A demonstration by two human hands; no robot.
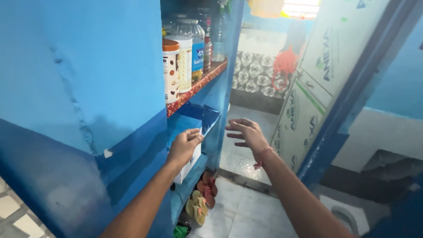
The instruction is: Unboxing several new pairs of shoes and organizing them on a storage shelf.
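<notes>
— What are you on?
— My left hand (185,144) is clamped on the white box (190,157) on the lower shelf (197,169), probably to pull it out.
— The other?
— My right hand (247,133) is at three o'clock, fingers spread, empty; it needs to steady the box.

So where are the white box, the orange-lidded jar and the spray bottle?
white box (190,162), head view, on its white side below the left hand.
orange-lidded jar (170,76), head view, on its label.
spray bottle (220,30), head view, on its clear body.
</notes>
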